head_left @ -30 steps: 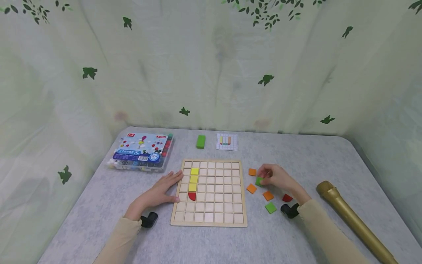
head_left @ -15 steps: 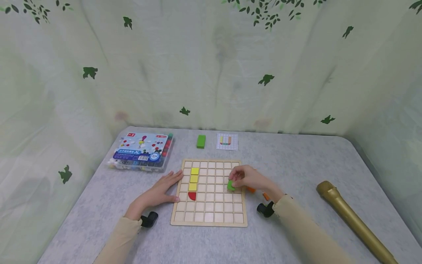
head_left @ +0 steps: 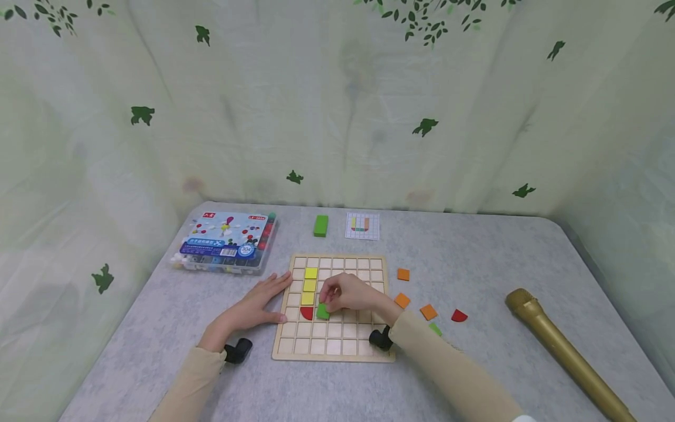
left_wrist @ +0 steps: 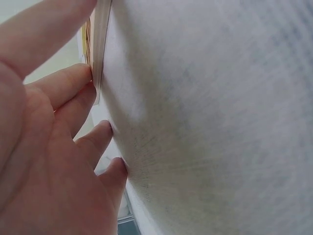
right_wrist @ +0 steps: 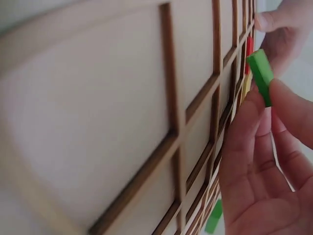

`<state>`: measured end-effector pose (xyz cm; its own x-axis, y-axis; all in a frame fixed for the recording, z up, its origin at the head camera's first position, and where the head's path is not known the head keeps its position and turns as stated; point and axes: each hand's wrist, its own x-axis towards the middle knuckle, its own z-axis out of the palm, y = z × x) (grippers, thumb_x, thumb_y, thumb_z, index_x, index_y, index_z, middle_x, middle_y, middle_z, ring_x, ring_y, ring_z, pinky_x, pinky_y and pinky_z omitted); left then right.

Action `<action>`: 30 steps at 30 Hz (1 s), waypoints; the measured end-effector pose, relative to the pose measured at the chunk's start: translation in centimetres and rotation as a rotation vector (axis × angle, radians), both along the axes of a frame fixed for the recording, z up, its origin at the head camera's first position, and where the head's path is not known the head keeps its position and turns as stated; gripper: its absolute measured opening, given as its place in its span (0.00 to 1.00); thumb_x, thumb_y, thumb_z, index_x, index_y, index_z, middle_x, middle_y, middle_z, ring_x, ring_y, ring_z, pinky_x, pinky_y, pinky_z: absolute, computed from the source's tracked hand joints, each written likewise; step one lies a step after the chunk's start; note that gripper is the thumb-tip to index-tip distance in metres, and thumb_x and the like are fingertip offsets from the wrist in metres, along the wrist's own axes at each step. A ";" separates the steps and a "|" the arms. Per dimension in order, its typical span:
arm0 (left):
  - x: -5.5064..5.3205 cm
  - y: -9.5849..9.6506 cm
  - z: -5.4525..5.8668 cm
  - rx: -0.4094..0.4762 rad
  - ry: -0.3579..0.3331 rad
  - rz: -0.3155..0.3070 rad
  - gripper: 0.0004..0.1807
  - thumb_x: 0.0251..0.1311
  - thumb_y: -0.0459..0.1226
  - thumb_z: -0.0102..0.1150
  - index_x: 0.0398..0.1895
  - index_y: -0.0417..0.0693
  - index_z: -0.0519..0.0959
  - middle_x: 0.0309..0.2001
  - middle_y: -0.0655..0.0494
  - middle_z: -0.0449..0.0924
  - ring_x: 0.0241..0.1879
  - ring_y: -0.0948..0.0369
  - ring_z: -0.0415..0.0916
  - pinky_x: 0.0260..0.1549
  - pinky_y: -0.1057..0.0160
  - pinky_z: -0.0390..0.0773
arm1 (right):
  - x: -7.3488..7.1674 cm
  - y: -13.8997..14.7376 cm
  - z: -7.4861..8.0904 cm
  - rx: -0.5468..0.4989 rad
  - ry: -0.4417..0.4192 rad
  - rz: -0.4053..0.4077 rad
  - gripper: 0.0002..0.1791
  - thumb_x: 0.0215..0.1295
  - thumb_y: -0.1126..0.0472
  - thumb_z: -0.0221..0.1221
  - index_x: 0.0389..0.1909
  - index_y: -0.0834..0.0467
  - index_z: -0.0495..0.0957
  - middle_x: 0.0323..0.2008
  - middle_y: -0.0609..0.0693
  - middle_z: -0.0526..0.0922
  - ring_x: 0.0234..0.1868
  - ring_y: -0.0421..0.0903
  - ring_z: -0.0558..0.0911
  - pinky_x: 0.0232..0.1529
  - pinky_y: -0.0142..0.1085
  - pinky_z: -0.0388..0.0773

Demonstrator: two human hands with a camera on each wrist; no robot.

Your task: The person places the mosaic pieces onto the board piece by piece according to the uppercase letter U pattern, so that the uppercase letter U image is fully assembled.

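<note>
A wooden grid board (head_left: 334,358) lies on the table, holding a column of three yellow square tiles (head_left: 309,285) with a red quarter-circle tile (head_left: 306,313) below them. My right hand (head_left: 350,292) pinches a green square tile (head_left: 323,311) between thumb and fingertips, just right of the red one. In the right wrist view the green tile (right_wrist: 261,73) shows edge-on and tilted, close over the grid. My left hand (head_left: 255,305) lies with fingers spread at the board's left edge. Its fingertips touch the board's side (left_wrist: 100,44) and the table in the left wrist view.
Right of the board lie several orange square tiles (head_left: 403,300), a red quarter-circle tile (head_left: 459,316) and a partly hidden green tile (head_left: 435,329). A gold microphone (head_left: 569,351) lies farther right. Behind stand a molecule-set box (head_left: 227,243), a green block (head_left: 320,226) and a pattern card (head_left: 362,226).
My right hand has picked up the green tile from the table right of the board and carried it left over the grid to the red tile's side. The left hand stays put.
</note>
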<state>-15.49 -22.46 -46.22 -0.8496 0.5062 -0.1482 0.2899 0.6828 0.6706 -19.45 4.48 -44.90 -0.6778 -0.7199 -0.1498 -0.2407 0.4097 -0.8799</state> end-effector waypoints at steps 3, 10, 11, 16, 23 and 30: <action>0.0 0.0 0.0 0.006 -0.007 0.003 0.47 0.57 0.44 0.66 0.74 0.38 0.52 0.74 0.42 0.46 0.72 0.40 0.34 0.67 0.39 0.36 | 0.2 -0.9 -0.1 0.043 0.068 0.012 0.08 0.53 0.74 0.64 0.29 0.59 0.80 0.25 0.43 0.78 0.28 0.37 0.74 0.32 0.28 0.73; 0.0 -0.1 0.0 -0.006 -0.007 0.005 0.47 0.57 0.45 0.66 0.74 0.38 0.52 0.74 0.42 0.46 0.72 0.40 0.34 0.67 0.39 0.36 | 0.6 -1.7 0.3 0.138 0.150 0.004 0.08 0.53 0.74 0.63 0.28 0.58 0.80 0.22 0.43 0.76 0.25 0.37 0.73 0.28 0.28 0.72; 0.0 -0.1 0.0 -0.008 -0.006 0.004 0.47 0.57 0.45 0.66 0.74 0.38 0.52 0.74 0.42 0.46 0.72 0.40 0.34 0.67 0.39 0.36 | 0.6 -1.7 0.3 0.142 0.150 0.003 0.08 0.53 0.74 0.63 0.28 0.58 0.80 0.23 0.43 0.76 0.26 0.37 0.73 0.29 0.28 0.72; 0.0 0.0 -0.1 -0.012 0.000 0.004 0.47 0.57 0.46 0.65 0.74 0.39 0.52 0.74 0.43 0.46 0.72 0.40 0.34 0.67 0.39 0.36 | 0.7 -1.2 0.1 0.095 0.115 -0.008 0.07 0.54 0.74 0.63 0.30 0.59 0.80 0.26 0.44 0.78 0.28 0.38 0.74 0.32 0.29 0.73; -0.1 0.0 -0.1 -0.017 -0.002 0.008 0.47 0.57 0.46 0.66 0.74 0.39 0.52 0.74 0.43 0.47 0.72 0.41 0.34 0.68 0.40 0.36 | 0.1 1.7 0.1 -0.062 -0.054 -0.013 0.06 0.60 0.69 0.62 0.38 0.63 0.80 0.32 0.49 0.81 0.32 0.41 0.77 0.34 0.32 0.76; 0.0 -0.1 -0.2 -0.013 0.000 -0.002 0.47 0.57 0.46 0.66 0.74 0.38 0.52 0.74 0.43 0.46 0.72 0.41 0.34 0.68 0.41 0.36 | -0.5 6.6 0.5 -0.193 -0.207 -0.082 0.13 0.63 0.66 0.61 0.46 0.69 0.77 0.39 0.55 0.82 0.39 0.50 0.80 0.43 0.39 0.79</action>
<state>-15.54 -22.54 -46.38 -0.8486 0.5060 -0.1543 0.2916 0.6908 0.6617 -19.94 11.09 -44.45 -0.7042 -0.6925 -0.1568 -0.0204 0.2406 -0.9704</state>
